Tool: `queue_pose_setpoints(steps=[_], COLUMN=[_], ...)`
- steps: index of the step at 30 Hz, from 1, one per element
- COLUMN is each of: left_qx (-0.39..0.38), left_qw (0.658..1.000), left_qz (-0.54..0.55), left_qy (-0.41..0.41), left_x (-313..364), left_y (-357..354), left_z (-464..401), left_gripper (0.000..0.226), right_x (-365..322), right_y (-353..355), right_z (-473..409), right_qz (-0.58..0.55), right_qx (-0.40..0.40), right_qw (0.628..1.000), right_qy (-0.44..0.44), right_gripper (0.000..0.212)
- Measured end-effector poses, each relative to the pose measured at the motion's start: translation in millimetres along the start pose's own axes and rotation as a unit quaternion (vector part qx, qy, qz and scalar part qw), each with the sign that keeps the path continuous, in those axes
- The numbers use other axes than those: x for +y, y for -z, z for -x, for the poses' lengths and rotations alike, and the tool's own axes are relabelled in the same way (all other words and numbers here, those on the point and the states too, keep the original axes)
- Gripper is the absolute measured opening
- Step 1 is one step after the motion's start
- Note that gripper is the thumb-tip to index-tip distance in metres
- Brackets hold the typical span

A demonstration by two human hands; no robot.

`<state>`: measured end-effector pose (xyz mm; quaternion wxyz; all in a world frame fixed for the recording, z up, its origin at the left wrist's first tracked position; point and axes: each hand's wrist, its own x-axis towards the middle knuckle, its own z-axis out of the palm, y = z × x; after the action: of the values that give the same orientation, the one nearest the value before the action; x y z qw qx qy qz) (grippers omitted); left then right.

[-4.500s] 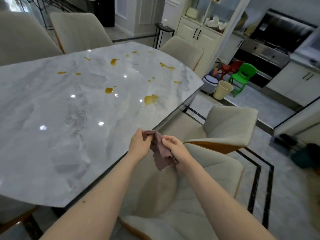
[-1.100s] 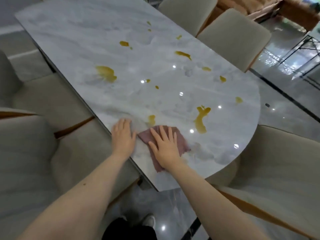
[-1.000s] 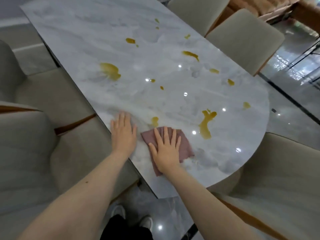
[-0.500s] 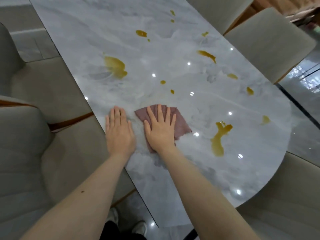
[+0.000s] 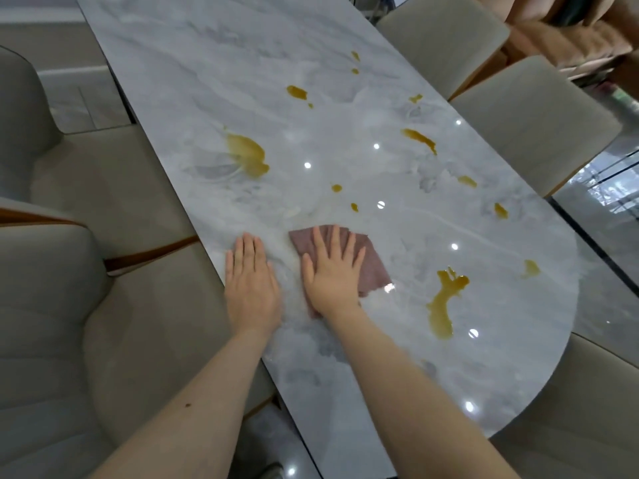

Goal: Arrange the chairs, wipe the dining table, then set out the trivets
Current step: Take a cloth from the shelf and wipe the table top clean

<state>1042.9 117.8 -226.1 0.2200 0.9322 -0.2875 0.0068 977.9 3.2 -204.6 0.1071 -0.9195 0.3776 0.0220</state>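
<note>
my right hand (image 5: 332, 274) flat, fingers spread, pressing cloth (image 5: 370, 267) on table (image 5: 242, 63) | my left hand (image 5: 251, 279) flat beside it | yellow spills (image 5: 444, 299) nearby

Folded mauve cloth (image 5: 371, 267) flat on yellow-spattered grey marble dining table (image 5: 242, 63), beige chairs (image 5: 529, 122) alongside.

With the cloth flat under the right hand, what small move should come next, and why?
Probably slide the right hand and cloth rightward onto the long yellow spill: it lies nearest, unwiped, while the left hand rests flat on the table.
</note>
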Motion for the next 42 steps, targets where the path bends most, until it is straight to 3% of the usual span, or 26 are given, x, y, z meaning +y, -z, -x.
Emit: queue_pose_setpoints(steps=[3,7,12,17,21,24,28,36,39,42], left_qx=[0.002,0.042,0.068,0.053,0.035,0.033,0.069,0.086,0.086,0.082], left_qw=[0.998,0.989,0.993,0.987,0.94,0.935,0.936,0.941,0.941,0.938], left_qz=[0.055,0.145,0.091,0.069,0.186,0.191,0.182,0.168,0.177,0.181], left_qy=[0.012,0.012,0.012,0.138,0.284,0.297,0.292,0.28,0.277,0.284], left_x=[0,-9,-35,-68,-77,-77,-78,-83,-82,-81], left_y=[6,15,29,35,35,34,27,20,24,25], left_z=[-3,-15,-66,-137,-182,-197,-200,-202,-200,-199], left_gripper=[0.056,0.046,0.039,0.053,0.058,0.056,0.055,0.055,0.054,0.054], right_x=[-8,20,-2,-38,-64,-76,-98,-143,-123,-82], right_y=[2,3,2,-4,-3,0,4,3,2,6], right_z=[17,34,27,-23,-85,-132,-198,-252,-215,-188], right_qz=[-0.005,-0.015,0.026,0.013,0.001,-0.008,-0.005,0.022,0.031,0.049], right_qx=[-0.026,-0.028,-0.041,-0.01,-0.003,0.006,-0.001,-0.029,-0.035,-0.055], right_qw=[0.995,0.989,0.995,0.999,1.0,0.999,1.0,0.985,0.956,0.935], right_qy=[0.092,0.144,0.089,0.027,-0.02,-0.041,-0.024,0.171,0.291,0.346], right_gripper=[0.07,0.065,0.064,0.073,0.079,0.066,0.063,0.056,0.059,0.061])
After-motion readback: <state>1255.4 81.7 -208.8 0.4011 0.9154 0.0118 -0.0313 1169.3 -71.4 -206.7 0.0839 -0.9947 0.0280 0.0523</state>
